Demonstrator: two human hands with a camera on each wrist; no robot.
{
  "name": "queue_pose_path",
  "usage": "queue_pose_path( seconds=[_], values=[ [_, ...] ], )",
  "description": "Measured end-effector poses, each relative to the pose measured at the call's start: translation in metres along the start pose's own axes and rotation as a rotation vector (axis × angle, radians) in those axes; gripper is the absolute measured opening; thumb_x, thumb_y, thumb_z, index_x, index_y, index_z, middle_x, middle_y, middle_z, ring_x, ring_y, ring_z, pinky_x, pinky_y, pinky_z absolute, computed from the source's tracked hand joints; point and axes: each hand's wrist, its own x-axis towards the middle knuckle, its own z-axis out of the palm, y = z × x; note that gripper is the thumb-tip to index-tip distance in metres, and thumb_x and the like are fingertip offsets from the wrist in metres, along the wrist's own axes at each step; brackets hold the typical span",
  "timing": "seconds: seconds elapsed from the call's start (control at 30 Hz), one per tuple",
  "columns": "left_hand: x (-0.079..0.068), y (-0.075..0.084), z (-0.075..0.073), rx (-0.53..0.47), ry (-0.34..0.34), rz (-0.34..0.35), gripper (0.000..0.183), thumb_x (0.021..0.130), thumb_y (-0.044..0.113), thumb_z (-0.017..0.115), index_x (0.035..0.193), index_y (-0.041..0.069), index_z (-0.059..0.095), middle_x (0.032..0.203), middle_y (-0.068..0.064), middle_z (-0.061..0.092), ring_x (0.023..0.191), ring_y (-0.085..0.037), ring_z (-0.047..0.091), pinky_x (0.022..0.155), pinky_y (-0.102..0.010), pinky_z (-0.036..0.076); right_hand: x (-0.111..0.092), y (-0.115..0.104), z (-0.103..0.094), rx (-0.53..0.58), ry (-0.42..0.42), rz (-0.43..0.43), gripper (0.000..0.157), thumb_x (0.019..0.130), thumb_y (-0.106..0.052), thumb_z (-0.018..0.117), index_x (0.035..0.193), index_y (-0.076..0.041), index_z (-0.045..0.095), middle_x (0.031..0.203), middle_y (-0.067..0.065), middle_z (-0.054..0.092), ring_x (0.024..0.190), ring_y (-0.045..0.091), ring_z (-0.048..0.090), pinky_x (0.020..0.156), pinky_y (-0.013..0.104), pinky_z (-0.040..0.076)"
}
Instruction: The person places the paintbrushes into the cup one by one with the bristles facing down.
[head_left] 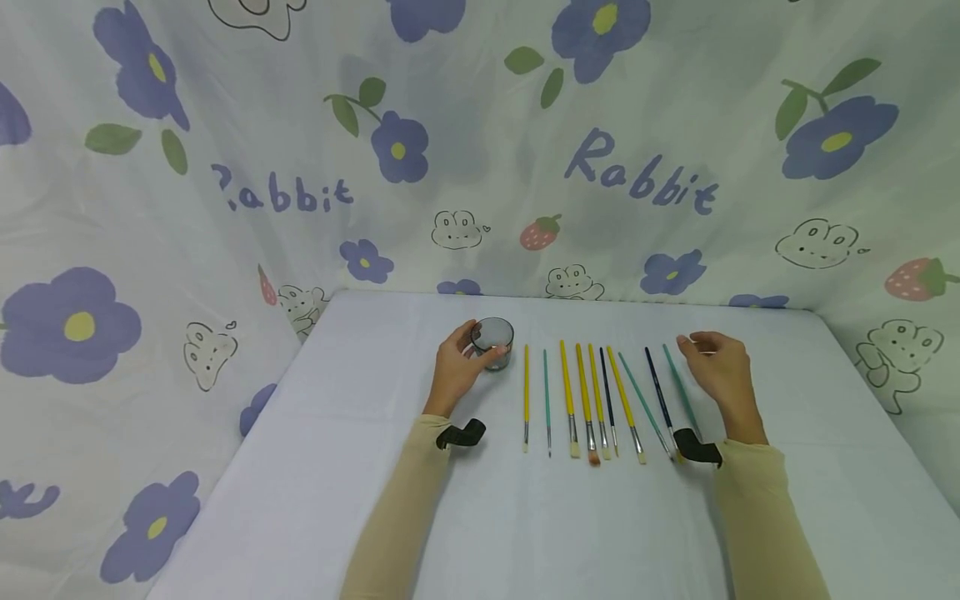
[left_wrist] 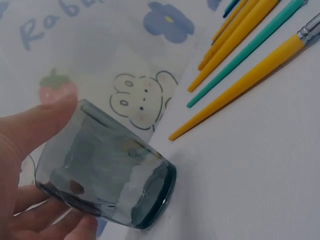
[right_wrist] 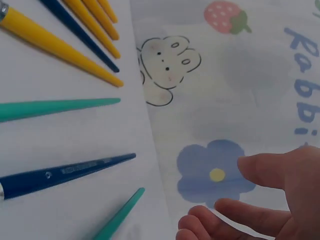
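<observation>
My left hand (head_left: 453, 371) grips a grey see-through glass tumbler (head_left: 492, 335), with the thumb at the rim and the fingers curled round the far side. In the left wrist view the tumbler (left_wrist: 107, 165) appears with its thick base toward the table and nothing inside. On the right, my right hand (head_left: 723, 371) hovers beside a teal paintbrush (head_left: 678, 387), fingers loosely bent and holding nothing. Close to it lies a dark blue paintbrush (right_wrist: 70, 172). The bristle end of the teal brush is partly hidden by the black wrist strap.
Several more paintbrushes lie in a row between the hands, bristles toward me. Among them are a yellow brush (head_left: 527, 392) nearest the tumbler and a thin teal brush (head_left: 547, 400). A white-covered table (head_left: 300, 500) bears everything; a patterned curtain (head_left: 465, 167) hangs behind it.
</observation>
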Motion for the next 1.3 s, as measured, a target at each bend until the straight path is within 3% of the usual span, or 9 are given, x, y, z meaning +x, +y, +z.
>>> queue_pose_path(
  seconds=[0.47, 0.73, 1.03, 1.3],
  values=[
    [-0.001, -0.004, -0.004, 0.0, 0.015, -0.002, 0.085, 0.074, 0.034, 0.087, 0.144, 0.007, 0.048, 0.147, -0.009, 0.053, 0.14, -0.023, 0.048, 0.115, -0.039, 0.044, 0.009, 0.02, 0.01, -0.12, -0.138, 0.112, 0.065, 0.099, -0.05, 0.049, 0.133, 0.005, 0.055, 0.132, 0.029, 0.054, 0.111, 0.04, 0.056, 0.082, 0.046, 0.055],
    [-0.001, -0.002, -0.002, 0.008, 0.012, -0.013, 0.083, 0.074, 0.034, 0.087, 0.144, 0.009, 0.049, 0.146, -0.008, 0.054, 0.139, -0.022, 0.049, 0.115, -0.036, 0.044, 0.008, 0.025, 0.009, -0.167, -0.188, 0.096, 0.053, 0.097, -0.039, 0.056, 0.124, 0.007, 0.06, 0.121, 0.028, 0.06, 0.089, 0.029, 0.066, 0.073, 0.036, 0.054],
    [0.0, -0.003, -0.002, 0.021, 0.013, -0.022, 0.084, 0.074, 0.034, 0.087, 0.144, 0.011, 0.049, 0.147, -0.008, 0.053, 0.139, -0.02, 0.049, 0.115, -0.035, 0.044, 0.007, 0.025, 0.012, -0.206, -0.2, 0.086, 0.043, 0.093, -0.027, 0.064, 0.113, 0.01, 0.064, 0.108, 0.028, 0.067, 0.082, 0.026, 0.065, 0.063, 0.027, 0.053],
    [0.001, -0.004, -0.002, 0.007, 0.01, -0.011, 0.084, 0.073, 0.033, 0.088, 0.144, 0.01, 0.049, 0.146, -0.009, 0.053, 0.139, -0.022, 0.049, 0.115, -0.036, 0.044, 0.007, 0.027, 0.012, -0.261, -0.186, 0.076, 0.032, 0.087, -0.018, 0.065, 0.102, 0.009, 0.07, 0.109, 0.031, 0.067, 0.092, 0.038, 0.063, 0.07, 0.043, 0.057]
  ],
)
